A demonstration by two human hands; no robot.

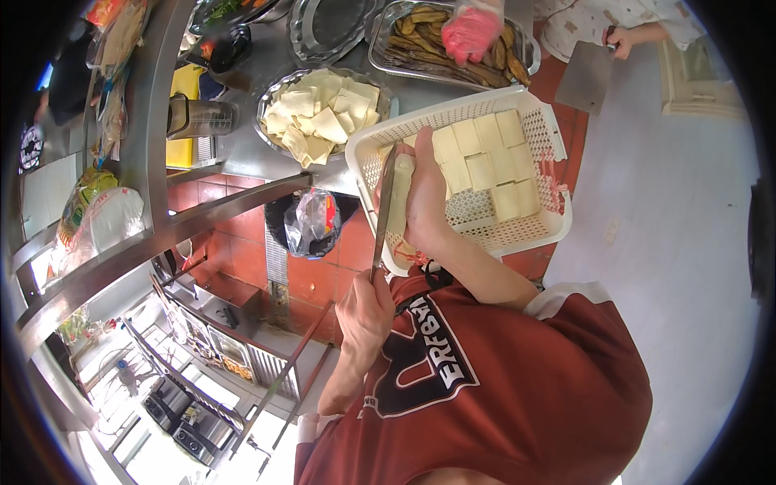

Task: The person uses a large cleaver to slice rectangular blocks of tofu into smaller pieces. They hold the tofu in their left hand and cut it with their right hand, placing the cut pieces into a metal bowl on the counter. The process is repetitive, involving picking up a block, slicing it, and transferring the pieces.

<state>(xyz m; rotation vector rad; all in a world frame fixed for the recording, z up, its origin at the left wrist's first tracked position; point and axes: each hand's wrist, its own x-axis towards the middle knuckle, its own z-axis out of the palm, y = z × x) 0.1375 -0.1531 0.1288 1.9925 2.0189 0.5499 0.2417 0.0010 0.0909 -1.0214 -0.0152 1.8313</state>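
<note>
My left hand [364, 315] grips the handle of a long-bladed knife [384, 212], its blade angled up and away from me. In the palm of my right hand [427, 200] lies a pale block [400, 194], apparently firm tofu. The blade runs along the block's left side; whether it cuts in is hard to tell. Beneath that hand is a white perforated plastic basket [470, 206] holding rows of similar pale blocks [482, 170]. Beyond its left corner, a metal platter [263, 126] carries a heap of thin pale slices [330, 124].
A co-worker's pink-gloved hand [470, 36] is over browned eggplant-like strips [418, 51] in a metal tray [448, 77]. Another hand [621, 42] holds a cleaver [585, 76] at right. A black-lined bin [282, 227] stands below the steel counter, near a metal rail [224, 209].
</note>
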